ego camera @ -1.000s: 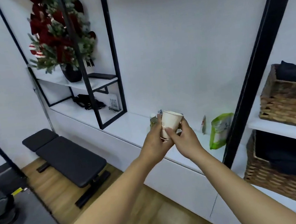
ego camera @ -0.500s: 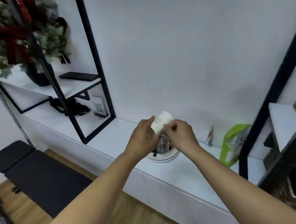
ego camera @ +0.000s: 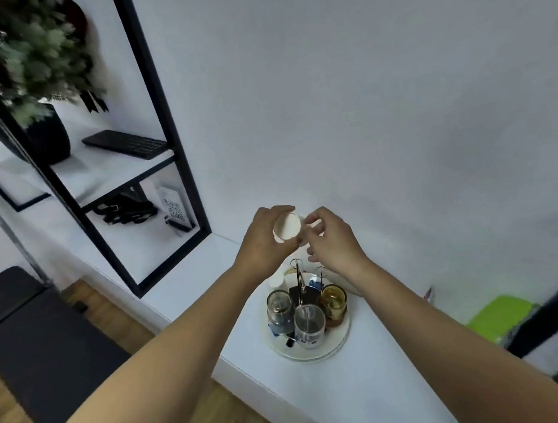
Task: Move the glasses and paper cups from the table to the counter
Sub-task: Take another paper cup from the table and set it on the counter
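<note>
My left hand (ego camera: 264,247) grips a white paper cup (ego camera: 286,226) turned on its side, its round base facing me. My right hand (ego camera: 334,243) pinches the cup's far end with curled fingers. Both hands hover above the white counter (ego camera: 351,386), just behind a round white tray (ego camera: 323,353). On the tray stand two clear glasses (ego camera: 279,306) (ego camera: 309,323), an amber glass (ego camera: 334,303) and another white paper cup (ego camera: 277,282), grouped around a thin metal stand (ego camera: 298,278).
A black-framed shelf unit (ego camera: 177,173) rises on the counter at the left, holding a keyboard (ego camera: 126,144), a potted plant (ego camera: 45,132) and a QR card (ego camera: 175,210). A green bag (ego camera: 498,317) lies to the right. A black bench (ego camera: 36,343) stands on the wood floor.
I have stepped closer to the counter and look down more, so the tray with glasses is now in view. The cup has turned in my hands from upright to base towards me.
</note>
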The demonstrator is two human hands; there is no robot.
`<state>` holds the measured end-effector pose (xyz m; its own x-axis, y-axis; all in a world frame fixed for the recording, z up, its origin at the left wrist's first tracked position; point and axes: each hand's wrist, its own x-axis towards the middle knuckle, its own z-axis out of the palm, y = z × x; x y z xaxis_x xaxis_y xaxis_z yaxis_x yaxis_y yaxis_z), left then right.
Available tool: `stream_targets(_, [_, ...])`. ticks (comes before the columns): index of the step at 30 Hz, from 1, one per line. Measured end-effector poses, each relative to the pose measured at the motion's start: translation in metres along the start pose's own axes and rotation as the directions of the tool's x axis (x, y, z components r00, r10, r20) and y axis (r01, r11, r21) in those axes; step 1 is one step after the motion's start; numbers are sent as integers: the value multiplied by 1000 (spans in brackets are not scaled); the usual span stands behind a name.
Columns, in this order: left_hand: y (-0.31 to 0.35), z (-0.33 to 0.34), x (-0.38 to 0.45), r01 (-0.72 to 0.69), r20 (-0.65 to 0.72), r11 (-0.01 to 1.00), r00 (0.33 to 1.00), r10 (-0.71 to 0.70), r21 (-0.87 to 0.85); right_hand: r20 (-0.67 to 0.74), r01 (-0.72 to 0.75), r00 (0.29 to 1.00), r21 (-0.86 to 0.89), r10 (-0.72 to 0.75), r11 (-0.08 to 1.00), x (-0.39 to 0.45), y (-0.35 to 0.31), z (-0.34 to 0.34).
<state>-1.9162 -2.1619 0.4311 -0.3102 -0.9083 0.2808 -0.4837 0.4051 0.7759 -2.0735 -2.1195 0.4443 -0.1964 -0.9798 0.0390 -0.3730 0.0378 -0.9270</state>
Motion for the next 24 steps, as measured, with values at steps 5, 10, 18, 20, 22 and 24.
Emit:
stream_targets(5, [-36, 9, 28, 84, 20, 996, 996, -84, -28, 39, -50, 998, -22, 51, 999, 43, 19, 12])
stream_targets(10, [-69, 26, 54, 135, 96, 990, 986, -139, 42, 35, -85, 996, -85, 88, 993, 77, 47, 27])
stream_targets(18, [-127, 56, 95, 103, 338, 983, 929, -149, 149, 53, -310, 946, -150, 321, 939, 122, 92, 53])
stream_targets(20, [-141, 62, 102, 103, 390, 982, 907, -159, 161, 57, -355, 928, -162, 368, 921, 132, 102, 60])
stream_targets(22, [-153, 68, 107, 87, 434, 979, 886, -160, 183, 45, -374, 920, -189, 389, 908, 139, 110, 65])
stream_targets(24, [-162, 73, 111, 72, 477, 976, 863, -165, 208, 44, -393, 910, -229, 413, 891, 143, 117, 71])
